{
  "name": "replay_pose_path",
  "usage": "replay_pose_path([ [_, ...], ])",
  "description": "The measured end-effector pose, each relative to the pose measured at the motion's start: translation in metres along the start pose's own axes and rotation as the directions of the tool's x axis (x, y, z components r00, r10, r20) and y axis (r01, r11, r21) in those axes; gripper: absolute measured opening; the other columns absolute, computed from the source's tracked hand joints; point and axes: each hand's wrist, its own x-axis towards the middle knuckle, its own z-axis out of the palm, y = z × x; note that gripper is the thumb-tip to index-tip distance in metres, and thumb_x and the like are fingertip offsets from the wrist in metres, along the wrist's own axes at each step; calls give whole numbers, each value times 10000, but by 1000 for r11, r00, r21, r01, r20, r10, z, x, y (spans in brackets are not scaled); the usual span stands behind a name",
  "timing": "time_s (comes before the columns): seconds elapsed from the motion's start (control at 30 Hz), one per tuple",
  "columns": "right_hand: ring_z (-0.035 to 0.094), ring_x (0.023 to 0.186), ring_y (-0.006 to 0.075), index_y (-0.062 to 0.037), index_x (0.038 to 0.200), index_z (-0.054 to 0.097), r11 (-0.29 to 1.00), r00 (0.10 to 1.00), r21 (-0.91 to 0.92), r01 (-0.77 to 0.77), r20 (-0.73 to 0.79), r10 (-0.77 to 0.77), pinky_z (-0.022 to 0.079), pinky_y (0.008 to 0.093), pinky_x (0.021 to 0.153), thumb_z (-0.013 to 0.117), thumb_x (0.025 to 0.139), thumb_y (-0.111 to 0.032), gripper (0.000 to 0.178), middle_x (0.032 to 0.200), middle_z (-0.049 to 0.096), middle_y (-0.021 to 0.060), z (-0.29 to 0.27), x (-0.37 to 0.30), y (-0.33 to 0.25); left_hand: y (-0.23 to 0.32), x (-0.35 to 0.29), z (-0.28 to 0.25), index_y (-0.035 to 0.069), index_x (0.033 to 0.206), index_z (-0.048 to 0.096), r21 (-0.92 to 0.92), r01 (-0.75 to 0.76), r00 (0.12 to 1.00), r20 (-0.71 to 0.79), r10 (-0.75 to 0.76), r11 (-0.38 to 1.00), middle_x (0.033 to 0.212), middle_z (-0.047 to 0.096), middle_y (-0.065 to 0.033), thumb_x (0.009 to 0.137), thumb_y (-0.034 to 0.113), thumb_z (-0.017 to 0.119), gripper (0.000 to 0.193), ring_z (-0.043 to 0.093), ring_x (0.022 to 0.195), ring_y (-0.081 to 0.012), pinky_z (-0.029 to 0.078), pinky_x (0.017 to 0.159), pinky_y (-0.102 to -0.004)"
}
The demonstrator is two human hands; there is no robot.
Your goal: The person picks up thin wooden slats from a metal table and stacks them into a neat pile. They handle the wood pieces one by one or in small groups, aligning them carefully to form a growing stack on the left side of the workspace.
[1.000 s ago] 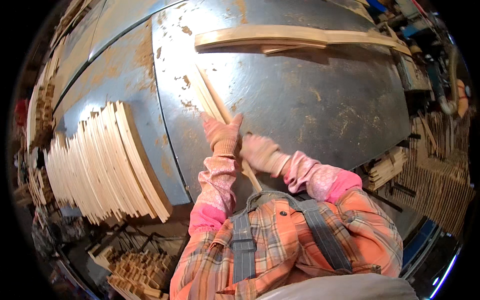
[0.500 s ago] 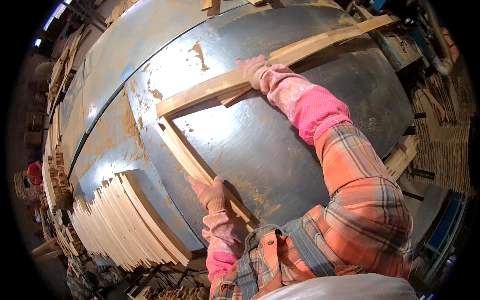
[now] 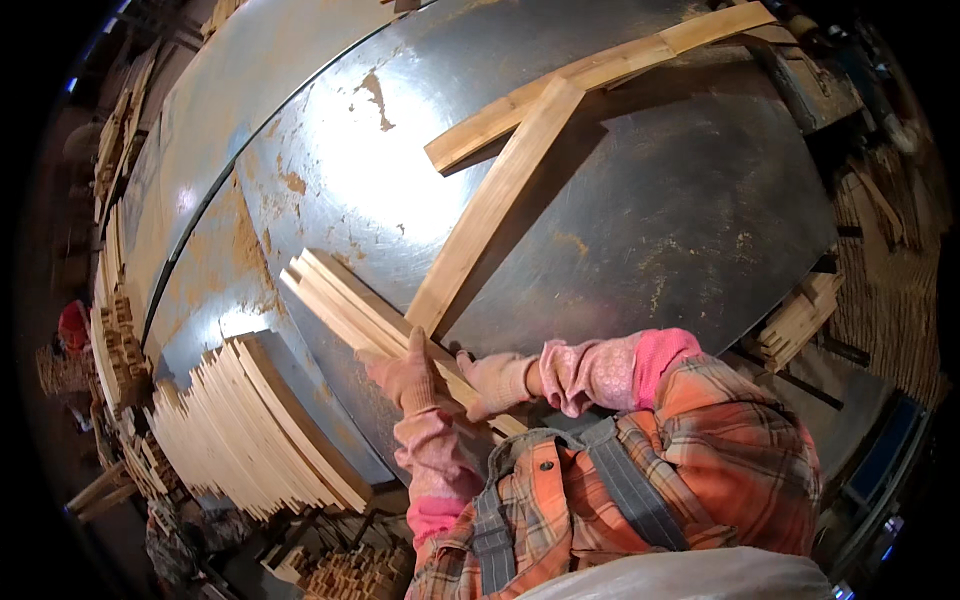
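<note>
Wood strips partly hidden under clasping left hand; right hand alongside, grip impossible to tell.

No Readable Lettering in View

No text, label, brand, number or sign is showing legibly on anything in view.
</note>
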Motion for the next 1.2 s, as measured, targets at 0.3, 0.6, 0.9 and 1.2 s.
replay_pose_path([
  [0.3,691,1059,372,-35,1291,567,714,927,-685,-148,-347,-141,492,498,972,913,647,-319,785,1095,718,189,-238,33,50,-33,33,16,-64,1564,267,222,139,977,128,-170,965,1463,458,-344,621,429,926,1251,542,1316,-437,498,1064,-473],
  [0.6,655,1154,326,-142,1562,365,472,961,-845,-253,-275,23,492,477,963,721,824,-106,820,1168,674,129,-196,-27,63,-13,19,-12,-3,1624,125,169,157,981,85,-173,973,1463,460,-321,684,355,924,1284,515,1347,-469,452,1151,-476],
  [0.9,667,1157,313,-122,1528,473,807,890,-534,-250,-455,-25,510,442,989,736,840,-229,744,1217,687,171,-204,-69,139,-12,21,-8,-28,1625,124,310,179,971,98,-219,934,1479,458,-312,724,411,891,1263,514,1361,-432,445,1157,-468],
  [1.2,716,1000,332,-16,1163,689,979,967,-85,186,-163,-197,552,427,879,659,925,-428,477,1086,735,211,-72,83,17,-23,42,-11,-73,1449,382,80,-22,994,104,14,997,1305,602,-322,719,524,867,1060,601,1222,-457,510,1025,-471],
])
